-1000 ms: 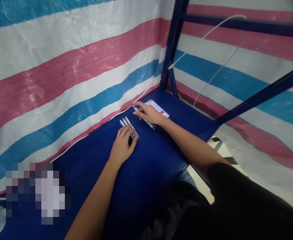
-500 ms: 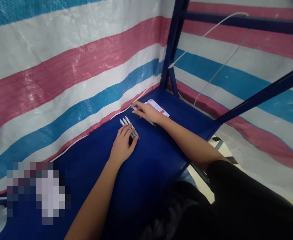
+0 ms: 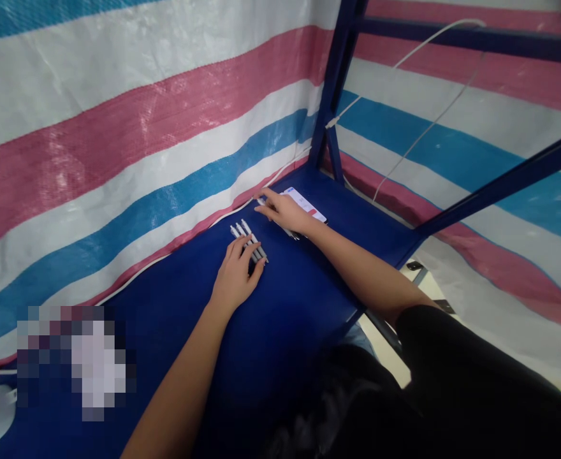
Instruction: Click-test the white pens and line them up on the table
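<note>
Though partly hidden, white pens (image 3: 248, 229) under loosely spread left fingers (image 3: 238, 247), grip of right fingers (image 3: 269, 194) unclear.

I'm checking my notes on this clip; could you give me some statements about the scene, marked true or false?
1. The left hand has its fingers over a row of pens. True.
2. The right hand wears a glove. False: it is bare.
3. A phone with its screen lit lies beside the right hand. True.
4. The sheeting is plain green. False: it has red, blue and white stripes.
5. The tabletop is bright yellow. False: it is dark blue.
6. A white cable runs along where the tabletop meets the sheeting. True.
</note>
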